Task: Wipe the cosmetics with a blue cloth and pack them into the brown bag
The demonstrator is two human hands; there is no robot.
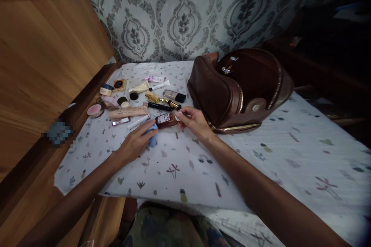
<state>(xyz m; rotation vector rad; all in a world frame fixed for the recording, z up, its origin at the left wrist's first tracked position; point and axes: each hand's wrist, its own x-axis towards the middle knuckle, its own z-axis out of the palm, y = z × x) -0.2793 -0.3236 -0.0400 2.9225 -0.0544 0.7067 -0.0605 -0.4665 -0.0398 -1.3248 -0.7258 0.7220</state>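
In front of the heap of cosmetics, a small bottle of amber-brown liquid with a patterned label (164, 119) lies on its side. My right hand (193, 121) is closed around its white cap end, thumb and fingers pinching. My left hand (137, 141) presses a blue cloth (152, 139) against the bottle's other end, fingers curled over the cloth. Just behind the bottle are a black tube (160, 106) and a glass foundation bottle with a black cap (174, 95). A beige squeeze tube (127, 112) and a slim white tube (137, 122) lie near my left hand.
A brown leather bag (214, 88) stands unzipped to the right, a clear bottle (228, 65) showing in its opening. Further left are a pink compact (95, 110) and a dark-lidded jar (106, 89). A wooden panel (52, 38) borders the printed tablecloth (199, 177); patterned wallpaper rises behind.
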